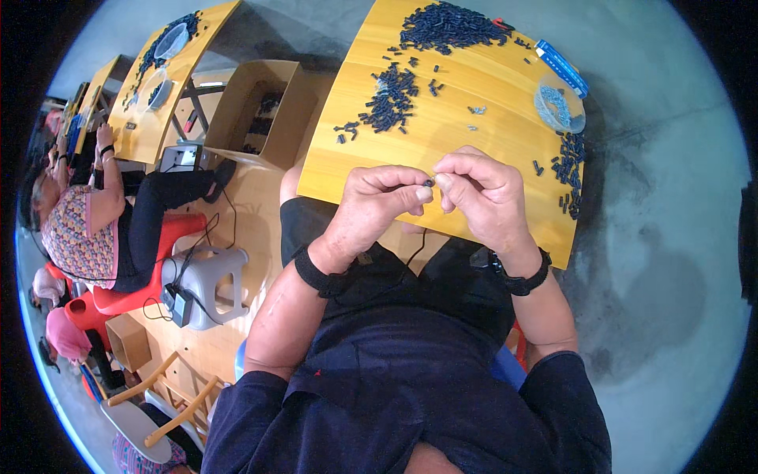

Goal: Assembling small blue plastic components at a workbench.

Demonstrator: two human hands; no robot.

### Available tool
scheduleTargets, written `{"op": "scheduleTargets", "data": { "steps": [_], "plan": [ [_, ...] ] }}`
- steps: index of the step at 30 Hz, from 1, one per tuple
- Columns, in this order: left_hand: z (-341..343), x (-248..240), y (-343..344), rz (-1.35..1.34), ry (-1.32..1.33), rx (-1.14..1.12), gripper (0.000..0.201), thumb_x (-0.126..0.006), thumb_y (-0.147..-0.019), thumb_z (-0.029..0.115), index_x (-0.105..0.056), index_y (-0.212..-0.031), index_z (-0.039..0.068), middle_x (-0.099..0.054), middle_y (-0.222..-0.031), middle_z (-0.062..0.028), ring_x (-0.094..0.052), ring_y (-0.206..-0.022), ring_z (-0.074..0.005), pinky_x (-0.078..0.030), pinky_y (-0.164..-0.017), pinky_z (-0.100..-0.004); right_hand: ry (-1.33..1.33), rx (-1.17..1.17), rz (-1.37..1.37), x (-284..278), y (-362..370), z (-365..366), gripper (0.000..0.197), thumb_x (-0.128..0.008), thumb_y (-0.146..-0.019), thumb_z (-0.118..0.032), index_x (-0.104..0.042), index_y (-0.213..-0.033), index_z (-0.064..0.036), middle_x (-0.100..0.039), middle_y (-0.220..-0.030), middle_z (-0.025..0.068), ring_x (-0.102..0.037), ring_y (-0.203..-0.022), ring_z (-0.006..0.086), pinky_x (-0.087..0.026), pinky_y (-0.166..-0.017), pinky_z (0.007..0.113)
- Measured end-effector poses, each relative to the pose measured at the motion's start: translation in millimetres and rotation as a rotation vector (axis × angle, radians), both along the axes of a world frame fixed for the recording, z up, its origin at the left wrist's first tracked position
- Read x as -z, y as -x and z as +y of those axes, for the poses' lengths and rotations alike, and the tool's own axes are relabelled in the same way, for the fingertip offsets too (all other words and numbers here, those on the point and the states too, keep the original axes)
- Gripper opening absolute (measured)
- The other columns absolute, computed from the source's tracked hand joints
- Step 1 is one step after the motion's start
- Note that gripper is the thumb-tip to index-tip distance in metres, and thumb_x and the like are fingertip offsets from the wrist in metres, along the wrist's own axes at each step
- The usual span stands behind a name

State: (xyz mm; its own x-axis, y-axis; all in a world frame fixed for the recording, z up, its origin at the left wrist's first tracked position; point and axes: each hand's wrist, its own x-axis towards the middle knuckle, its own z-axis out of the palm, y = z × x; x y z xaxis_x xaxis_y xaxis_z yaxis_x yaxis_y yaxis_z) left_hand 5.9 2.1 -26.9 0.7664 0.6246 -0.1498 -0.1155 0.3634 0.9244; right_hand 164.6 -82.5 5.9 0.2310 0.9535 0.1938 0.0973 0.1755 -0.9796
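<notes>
Above the near edge of the yellow wooden table (466,150), my two hands meet fingertip to fingertip. My left hand (379,197) is closed, with thumb and forefinger pinching a small black cylindrical part (428,183). Close against it, my right hand (483,189) is closed in a pinch too; whatever sits between those fingertips is too small to make out. Beyond my left hand lies a loose pile of similar black parts (389,101). To the right of my right hand is another group of black parts (568,170), along the table's right edge.
A larger heap of black parts (446,28) covers the far side, by a red object (502,24). A clear bowl of small bluish pieces (559,107) stands near a blue box (562,69). Left are an open carton (276,118), a grey stool (209,284) and a seated person (87,229).
</notes>
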Motion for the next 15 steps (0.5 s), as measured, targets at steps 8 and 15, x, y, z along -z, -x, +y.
{"op": "scheduleTargets", "data": {
  "steps": [8,15],
  "plan": [
    [0.8,-1.1,-1.0,-0.014,-0.027,-0.016,0.014,-0.066,-0.083,0.006,-0.068,-0.095,-0.003,-0.066,-0.081,-0.0049,-0.06,-0.068,-0.0087,-0.049,-0.062,-0.0216,0.07,-0.024,-0.12,0.4,-1.2,1.7,0.005,-0.059,-0.084,0.002,-0.063,-0.087,0.0021,-0.055,-0.077,0.0043,-0.053,-0.062,0.0072,-0.041,-0.053,0.021],
    [2.4,-3.3,-3.0,0.056,-0.039,0.0,0.013,-0.067,-0.083,0.006,-0.068,-0.092,-0.002,-0.064,-0.076,-0.0021,-0.058,-0.066,-0.007,-0.048,-0.06,-0.0203,0.022,-0.033,-0.316,-6.4,-6.3,6.3,0.005,-0.06,-0.08,0.002,-0.063,-0.084,0.0002,-0.056,-0.071,0.0082,-0.055,-0.062,0.017,-0.043,-0.054,0.028]
  ]
}}
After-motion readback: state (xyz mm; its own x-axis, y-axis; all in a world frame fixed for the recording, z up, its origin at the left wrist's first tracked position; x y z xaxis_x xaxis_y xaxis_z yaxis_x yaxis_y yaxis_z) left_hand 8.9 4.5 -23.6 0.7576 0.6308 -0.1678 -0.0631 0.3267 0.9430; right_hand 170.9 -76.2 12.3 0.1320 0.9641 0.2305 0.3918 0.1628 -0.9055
